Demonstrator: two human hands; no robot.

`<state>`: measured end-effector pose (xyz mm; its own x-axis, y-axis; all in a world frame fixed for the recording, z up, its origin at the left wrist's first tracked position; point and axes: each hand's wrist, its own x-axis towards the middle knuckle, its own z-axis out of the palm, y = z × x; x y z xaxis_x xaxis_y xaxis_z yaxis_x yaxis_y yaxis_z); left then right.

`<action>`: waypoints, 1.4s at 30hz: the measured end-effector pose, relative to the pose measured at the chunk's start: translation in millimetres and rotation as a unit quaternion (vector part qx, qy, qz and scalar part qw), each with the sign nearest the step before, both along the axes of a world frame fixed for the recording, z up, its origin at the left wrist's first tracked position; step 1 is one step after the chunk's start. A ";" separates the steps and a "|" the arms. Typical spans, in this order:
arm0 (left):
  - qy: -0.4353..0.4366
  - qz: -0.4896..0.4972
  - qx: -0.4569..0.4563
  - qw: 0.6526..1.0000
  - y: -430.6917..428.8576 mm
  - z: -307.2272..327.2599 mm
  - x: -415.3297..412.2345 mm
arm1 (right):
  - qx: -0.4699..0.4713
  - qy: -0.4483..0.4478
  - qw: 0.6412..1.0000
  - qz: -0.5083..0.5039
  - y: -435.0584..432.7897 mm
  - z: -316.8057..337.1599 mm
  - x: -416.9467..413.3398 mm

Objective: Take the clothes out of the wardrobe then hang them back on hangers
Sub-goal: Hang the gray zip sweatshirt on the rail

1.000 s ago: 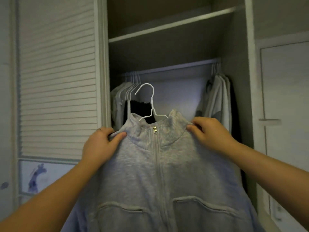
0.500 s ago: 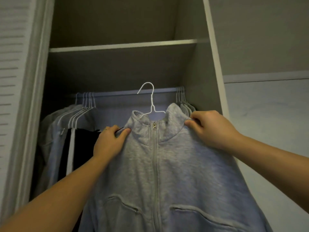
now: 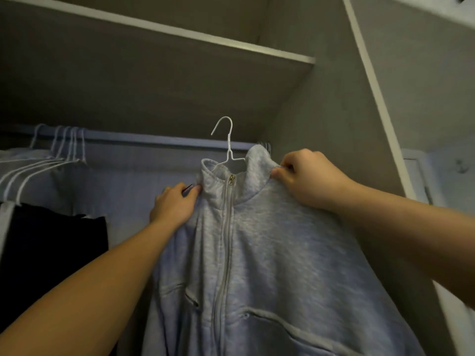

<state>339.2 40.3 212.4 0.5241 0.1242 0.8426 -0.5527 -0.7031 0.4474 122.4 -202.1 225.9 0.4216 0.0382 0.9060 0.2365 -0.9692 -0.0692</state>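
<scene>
**grey zip jacket held up at the wardrobe rail**

from where i stand, a person has both bare arms raised into the open wardrobe. between them hangs a light grey fleece zip-up jacket point(image 3: 270, 253), front facing out and zipped to the collar, with its small metal zip pull point(image 3: 231, 179) just under the collar's edge. the jacket sits on a thin white wire hanger point(image 3: 227, 143), whose neck comes up out of the collar at twelve o'clock. its hook stands higher in the view than the pale horizontal hanging rail point(image 3: 154, 138) and does not rest on it.

the left grip point(image 3: 174, 204) is clenched on the jacket's shoulder at nine o'clock from the collar, thumb and fingers pinching the cloth right beside the collar seam. the right grip point(image 3: 305, 178) is clenched on the other shoulder at three o'clock, fingers curled over and nipping the fabric where collar meets shoulder. the jacket's body falls away towards six o'clock, where two slanted front pockets point(image 3: 270, 319) show.

over at nine o'clock a cluster of white wire hangers point(image 3: 64, 145) is hooked on the rail, carrying pale garments point(image 3: 38, 181). a black garment point(image 3: 51, 247) hangs below them towards eight o'clock, well apart from the jacket. above, at twelve o'clock, runs a grey wardrobe shelf with a pale front edge point(image 3: 180, 29). the grey wardrobe side wall point(image 3: 321, 111) rises at two o'clock, close behind the right grip.
</scene>
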 end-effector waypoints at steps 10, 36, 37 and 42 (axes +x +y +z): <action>0.063 0.018 0.004 0.998 47.9 66.4 103.9 | 0.093 0.016 0.995 0.016 88.8 39.2 79.8; -0.059 -0.240 -0.109 0.963 75.5 46.6 117.1 | -0.185 -0.061 0.963 -0.186 177.9 34.6 162.9; -0.055 -0.246 -0.107 0.962 73.9 45.6 116.1 | -0.238 -0.077 0.945 -0.210 179.0 31.8 163.1; -0.055 -0.252 -0.109 0.960 59.0 40.4 121.6 | -0.300 0.033 0.918 -0.257 177.7 26.5 167.4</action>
<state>460.8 99.3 252.7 0.4728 0.0587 0.8792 -0.8507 -0.2299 0.4728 289.8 -24.4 252.5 0.5772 0.3032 0.7582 -0.2473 -0.8200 0.5161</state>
